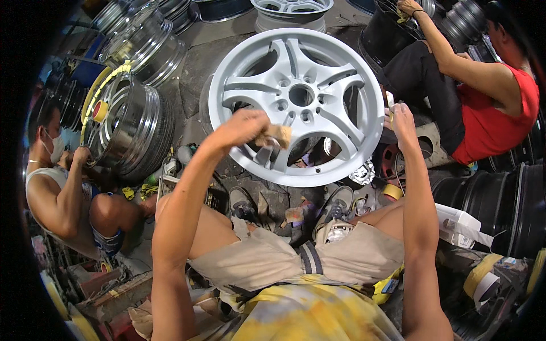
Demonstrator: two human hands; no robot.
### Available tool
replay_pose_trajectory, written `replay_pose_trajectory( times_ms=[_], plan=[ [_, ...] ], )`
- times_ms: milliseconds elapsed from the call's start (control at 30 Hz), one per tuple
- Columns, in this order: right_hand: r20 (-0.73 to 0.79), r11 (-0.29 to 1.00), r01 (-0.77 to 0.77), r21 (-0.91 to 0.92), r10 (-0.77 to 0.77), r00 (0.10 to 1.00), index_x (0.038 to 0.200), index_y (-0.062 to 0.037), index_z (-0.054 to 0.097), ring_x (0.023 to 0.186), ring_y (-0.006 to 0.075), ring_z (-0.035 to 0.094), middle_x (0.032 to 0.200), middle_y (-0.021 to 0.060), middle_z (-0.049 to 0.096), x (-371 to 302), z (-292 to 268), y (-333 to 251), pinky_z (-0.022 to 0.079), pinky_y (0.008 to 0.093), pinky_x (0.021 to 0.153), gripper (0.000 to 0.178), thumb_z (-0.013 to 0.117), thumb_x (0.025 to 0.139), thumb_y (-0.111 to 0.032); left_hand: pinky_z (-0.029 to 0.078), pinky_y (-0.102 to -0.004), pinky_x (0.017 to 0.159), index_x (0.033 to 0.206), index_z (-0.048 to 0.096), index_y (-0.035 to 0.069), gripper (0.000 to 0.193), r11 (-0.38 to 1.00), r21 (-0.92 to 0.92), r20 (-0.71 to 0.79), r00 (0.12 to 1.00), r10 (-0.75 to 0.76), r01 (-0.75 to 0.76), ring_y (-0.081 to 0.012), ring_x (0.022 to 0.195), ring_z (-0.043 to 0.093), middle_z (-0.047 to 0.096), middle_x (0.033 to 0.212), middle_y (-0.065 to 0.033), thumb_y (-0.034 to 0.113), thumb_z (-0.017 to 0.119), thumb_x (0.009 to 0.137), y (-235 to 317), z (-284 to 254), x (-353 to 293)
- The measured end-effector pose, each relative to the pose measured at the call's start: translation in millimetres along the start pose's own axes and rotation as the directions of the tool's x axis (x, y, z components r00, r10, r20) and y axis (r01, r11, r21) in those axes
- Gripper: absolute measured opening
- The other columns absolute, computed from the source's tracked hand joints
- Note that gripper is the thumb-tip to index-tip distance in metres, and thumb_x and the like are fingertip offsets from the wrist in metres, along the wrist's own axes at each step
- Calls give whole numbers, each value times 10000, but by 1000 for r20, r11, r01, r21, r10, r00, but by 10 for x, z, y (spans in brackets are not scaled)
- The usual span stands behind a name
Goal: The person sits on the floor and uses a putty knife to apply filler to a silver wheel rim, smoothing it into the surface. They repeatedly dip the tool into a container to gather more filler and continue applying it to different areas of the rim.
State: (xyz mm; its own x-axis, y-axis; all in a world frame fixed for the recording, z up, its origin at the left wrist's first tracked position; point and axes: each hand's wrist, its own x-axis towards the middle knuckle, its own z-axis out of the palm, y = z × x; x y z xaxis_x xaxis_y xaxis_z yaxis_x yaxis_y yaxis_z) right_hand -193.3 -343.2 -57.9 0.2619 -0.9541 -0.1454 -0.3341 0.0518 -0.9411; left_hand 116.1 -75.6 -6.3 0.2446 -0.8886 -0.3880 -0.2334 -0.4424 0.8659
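Left hand [245, 126], clenched on tan pad [276, 137]; step: rubbing-down, apparently. Grey wheel rim [318, 87], face-up, beneath pad. Right hand [404, 124], curled at its edge; grip, from where I stand, unclear. Next move: calls for even strokes.

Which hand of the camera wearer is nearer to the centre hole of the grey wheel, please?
Left. The left hand, holding a brown block, is over the grey wheel, lower left of the centre hole; the right hand is farther away, beside the wheel's right edge.
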Motion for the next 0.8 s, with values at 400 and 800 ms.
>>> replay_pose_trajectory(
  times_ms=[400, 800],
  plan=[
    [79, 957, 271, -106, -263, 962, 980, 17, 565, 708, 126, 594, 833, 76, 645, -2113, 274, 35, 489, 298, 679, 177, 521, 1028, -147, 548, -227, 647, 1022, 722, -63, 216, 932, 7, -314, 884, 347, -364, -85, 691, 648, 699, 790, -72, 123, 631, 960, 478, -372, -330],
    [65, 775, 607, -175, -606, 792, 1069, 6, 708, 822, 242, 654, 940, 127, 673, -2467, 419, -278, 524, 325, 734, 223, 694, 860, 83, 586, -225, 621, 987, 676, -52, 168, 963, -241, 130, 979, 156, -122, -99, 701, 697, 709, 804, -76, 96, 729, 929, 404, 493, -522]
  ],
)
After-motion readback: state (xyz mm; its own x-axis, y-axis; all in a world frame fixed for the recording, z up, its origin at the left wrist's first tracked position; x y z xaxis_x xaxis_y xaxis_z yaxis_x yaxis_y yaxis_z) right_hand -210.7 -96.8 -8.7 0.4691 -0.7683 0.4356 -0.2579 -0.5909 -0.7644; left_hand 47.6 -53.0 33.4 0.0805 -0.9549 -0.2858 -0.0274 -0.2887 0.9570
